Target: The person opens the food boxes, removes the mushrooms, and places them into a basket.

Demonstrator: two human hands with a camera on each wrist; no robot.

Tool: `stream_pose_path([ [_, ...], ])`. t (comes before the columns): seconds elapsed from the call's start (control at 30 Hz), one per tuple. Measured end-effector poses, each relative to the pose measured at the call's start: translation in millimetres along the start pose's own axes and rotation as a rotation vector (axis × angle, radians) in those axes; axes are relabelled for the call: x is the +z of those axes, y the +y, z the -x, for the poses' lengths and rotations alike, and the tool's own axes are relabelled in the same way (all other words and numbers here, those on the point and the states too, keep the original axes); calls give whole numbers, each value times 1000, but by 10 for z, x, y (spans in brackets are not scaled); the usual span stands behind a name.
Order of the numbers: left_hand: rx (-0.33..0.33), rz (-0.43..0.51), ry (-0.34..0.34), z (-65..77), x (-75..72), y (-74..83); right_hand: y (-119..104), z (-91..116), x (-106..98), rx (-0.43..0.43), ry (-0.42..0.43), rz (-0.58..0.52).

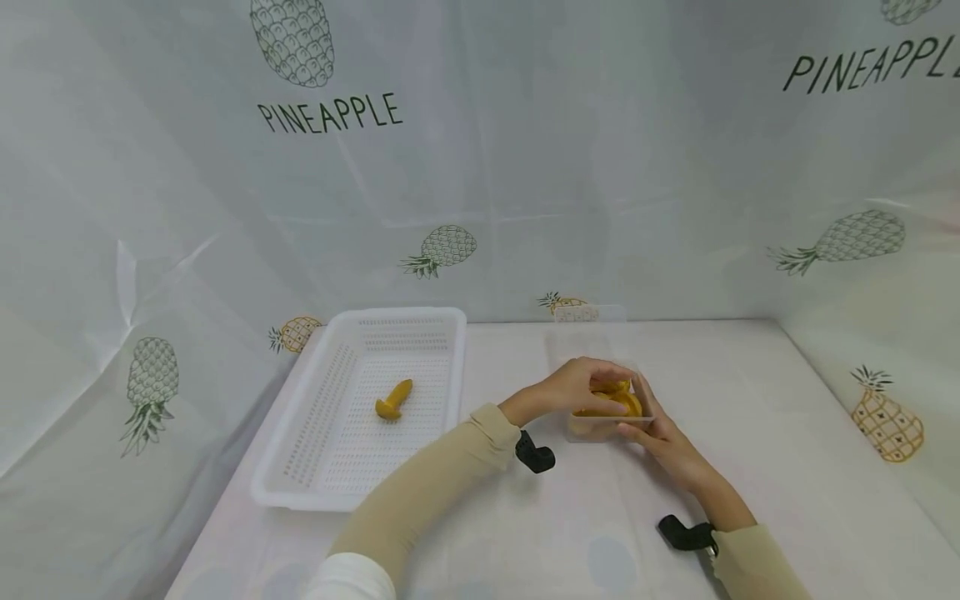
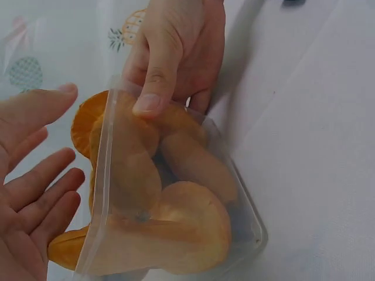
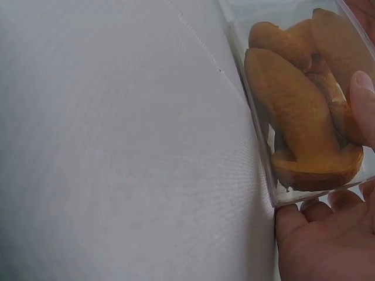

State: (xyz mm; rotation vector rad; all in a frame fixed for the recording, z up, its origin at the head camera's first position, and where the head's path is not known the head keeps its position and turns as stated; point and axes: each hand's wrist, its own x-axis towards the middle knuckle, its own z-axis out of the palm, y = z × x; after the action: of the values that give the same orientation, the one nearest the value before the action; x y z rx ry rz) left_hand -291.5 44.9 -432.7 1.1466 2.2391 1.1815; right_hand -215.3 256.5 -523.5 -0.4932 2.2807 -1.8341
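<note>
Several yellow-brown mushrooms (image 1: pixel 632 406) fill a clear plastic box (image 1: pixel 588 432), some rising above its rim. Over the box's opening hovers my left hand (image 1: pixel 577 386); in the left wrist view its fingers (image 2: pixel 44 181) are spread beside the mushrooms, holding nothing. My right hand (image 1: pixel 663 437) grips the box by its right side, thumb on the front wall. Seen from the right wrist, mushrooms (image 3: pixel 293 105) lie packed behind the transparent wall, and the right fingers (image 3: pixel 293 219) curl at the box's end. A clear lid (image 1: pixel 588 337) stands folded back behind it.
A white perforated basket (image 1: pixel 273 492) sits on the left of the table, one mushroom (image 1: pixel 394 400) lying in it. White cloth covers the table (image 1: pixel 600 517). A pineapple-print sheet (image 1: pixel 525 167) hangs behind and along both sides.
</note>
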Motion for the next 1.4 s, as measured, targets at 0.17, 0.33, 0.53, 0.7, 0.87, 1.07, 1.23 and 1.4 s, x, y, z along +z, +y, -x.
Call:
stream_pose_path([
  [0.17, 6, -264, -42, -28, 36, 7, 1, 15, 12, -11, -1, -33],
  [0.33, -10, -394, -59, -38, 57, 36, -7, 29, 17, -4, 10, 2],
  [0.53, -21, -420, -98, -54, 41, 37, -2, 28, 14, -11, 0, -32],
  [0.7, -16, -382, -124, -87, 24, -11, 4, 18, 9, -18, -10, -52],
  [0.87, -5, -304, -119, -101, 24, -50, 8, 9, 12, -13, -3, -50],
  [1.07, 2, -234, -85, -75, 12, -26, -10, 4, 11, -5, 6, -38],
  [1.23, 14, -205, -76, -70, 14, -45, -16, 5, 11, 3, 5, -24],
  [1.4, 11, -197, -66, -71, 15, -59, -9, 11, 15, 5, 1, -27],
])
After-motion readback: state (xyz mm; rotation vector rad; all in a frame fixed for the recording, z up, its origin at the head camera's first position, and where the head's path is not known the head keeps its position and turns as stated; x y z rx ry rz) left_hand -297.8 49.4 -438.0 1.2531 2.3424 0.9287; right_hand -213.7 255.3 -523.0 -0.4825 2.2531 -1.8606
